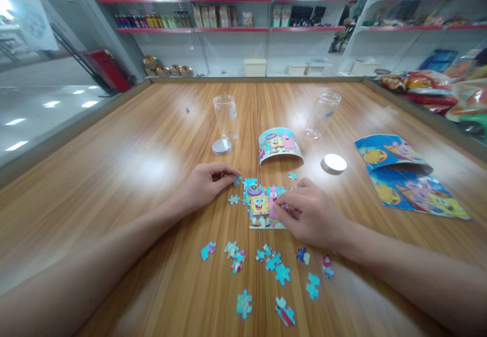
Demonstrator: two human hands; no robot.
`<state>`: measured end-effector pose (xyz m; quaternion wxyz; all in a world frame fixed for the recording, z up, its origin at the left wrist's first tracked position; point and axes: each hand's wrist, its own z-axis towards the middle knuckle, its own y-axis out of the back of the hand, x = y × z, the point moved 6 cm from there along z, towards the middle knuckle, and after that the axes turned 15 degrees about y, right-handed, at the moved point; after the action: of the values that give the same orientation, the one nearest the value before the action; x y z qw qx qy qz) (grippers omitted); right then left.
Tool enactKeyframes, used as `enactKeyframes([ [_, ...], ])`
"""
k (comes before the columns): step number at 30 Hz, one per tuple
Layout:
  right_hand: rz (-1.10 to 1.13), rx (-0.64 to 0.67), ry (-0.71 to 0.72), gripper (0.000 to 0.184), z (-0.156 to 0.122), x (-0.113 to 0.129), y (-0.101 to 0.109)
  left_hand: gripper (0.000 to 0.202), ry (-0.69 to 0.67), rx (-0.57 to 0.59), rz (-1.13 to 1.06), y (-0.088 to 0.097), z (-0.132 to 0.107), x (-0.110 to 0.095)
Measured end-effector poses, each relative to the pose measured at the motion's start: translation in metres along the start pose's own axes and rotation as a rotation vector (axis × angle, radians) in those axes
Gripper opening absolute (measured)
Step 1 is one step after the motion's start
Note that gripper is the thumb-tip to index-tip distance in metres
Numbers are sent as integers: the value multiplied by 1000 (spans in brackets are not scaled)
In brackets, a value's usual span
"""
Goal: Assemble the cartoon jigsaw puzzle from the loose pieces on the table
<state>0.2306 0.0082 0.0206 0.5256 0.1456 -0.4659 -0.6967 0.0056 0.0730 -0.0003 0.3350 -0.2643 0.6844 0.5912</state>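
Observation:
A partly joined jigsaw puzzle (259, 206) with a yellow square character and a pink one lies mid-table. My left hand (207, 184) pinches a small blue puzzle piece (237, 180) just left of the puzzle's upper corner. Over the puzzle's right part rests my right hand (310, 212), thumb and forefinger pressed together; whatever is between them is hidden. A loose piece (234, 200) lies below my left fingertips, and another piece (292, 175) sits above my right hand. Nearer to me, several loose pieces (282, 274) are scattered. A curved picture card (280, 144) with the same characters stands behind the puzzle.
Two clear jars (227, 119) stand farther back, with a silver lid (221, 147) and a white lid (334, 163) in front. Blue picture sheets (418, 190) lie at right. Snack bags (422, 88) sit beyond the table's right edge. Stocked shelves (232, 30) line the back.

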Motion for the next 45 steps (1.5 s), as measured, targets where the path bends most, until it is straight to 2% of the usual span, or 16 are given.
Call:
enactKeyframes([
  [3, 9, 15, 2, 30, 0, 1, -1, 19, -5, -12, 33, -6, -3, -1],
  [7, 15, 17, -3, 30, -2, 1, -3, 17, -88, -46, 97, -11, -7, -5],
  [12, 18, 26, -12, 30, -3, 0, -5, 14, -184, -102, 127, -7, -10, -12],
  [18, 14, 29, -11, 29, -3, 2, -3, 21, -444, -17, 127, -1, -17, -25],
  [23, 14, 30, -12, 31, -2, 2, -4, 32, -581, 25, 173, -3, -21, -26],
  [29, 34, 76, -25, 15, -5, 1, -8, 38, -585, 21, 214, -3, -20, -24],
  [45, 50, 83, -29, 15, -5, 0, -7, 40, -566, 5, 223, -3, -18, -21],
])
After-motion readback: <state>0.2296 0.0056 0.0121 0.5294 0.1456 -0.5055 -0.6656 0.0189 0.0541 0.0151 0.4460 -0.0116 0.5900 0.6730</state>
